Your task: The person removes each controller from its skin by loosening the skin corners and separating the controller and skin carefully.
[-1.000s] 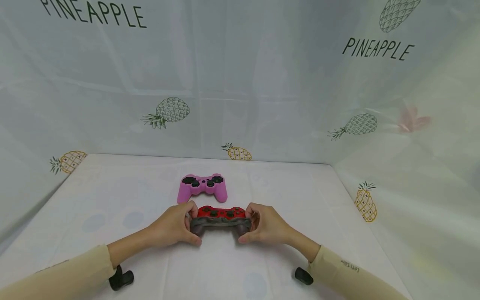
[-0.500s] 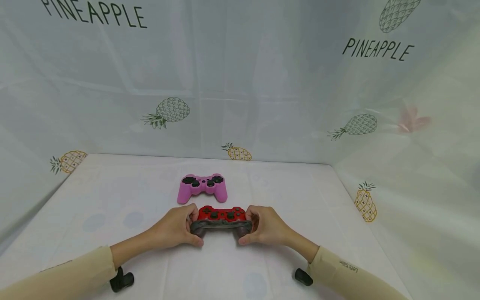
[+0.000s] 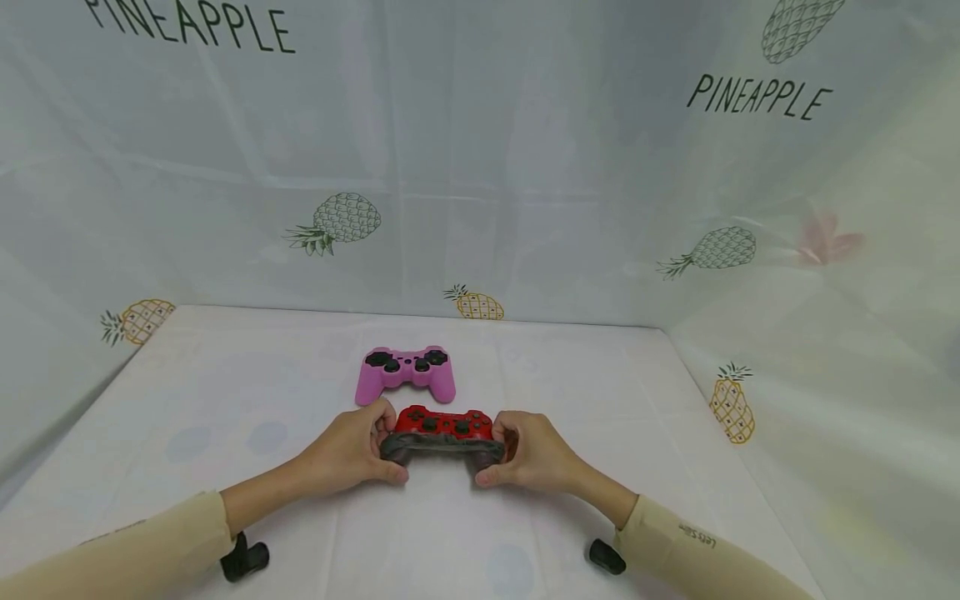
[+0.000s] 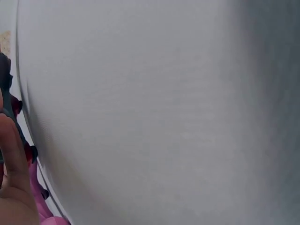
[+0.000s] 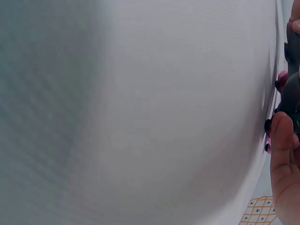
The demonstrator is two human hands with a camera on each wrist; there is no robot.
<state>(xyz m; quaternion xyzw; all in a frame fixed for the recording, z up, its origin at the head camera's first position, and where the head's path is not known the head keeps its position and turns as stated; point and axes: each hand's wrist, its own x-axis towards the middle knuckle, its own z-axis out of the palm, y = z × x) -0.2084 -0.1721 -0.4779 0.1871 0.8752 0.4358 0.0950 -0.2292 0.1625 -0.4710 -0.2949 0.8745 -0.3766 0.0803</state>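
A red game controller [image 3: 444, 423] with black buttons and sticks sits between my two hands in the head view. A dark grey, soft-looking cover [image 3: 442, 444] wraps its near side and handles. My left hand [image 3: 348, 448] grips the left end, thumb at the near handle and fingers at the side. At the right end my right hand [image 3: 536, 452] holds it the same way. The left wrist view catches only part of the left hand [image 4: 16, 187] and the controller's edge. In the right wrist view, the right thumb [image 5: 282, 140] presses near a dark handle.
A pink game controller [image 3: 405, 371] lies on the white cloth-covered table [image 3: 585, 375] just beyond the red one. Pale curtains [image 3: 525, 167] printed with pineapples hang behind and at the sides. Black devices [image 3: 246, 560] are on both wrists.
The red controller's far edge has risen slightly in the head view, showing more of its red face. The left hand has shifted a little with it. The pink controller stays put.
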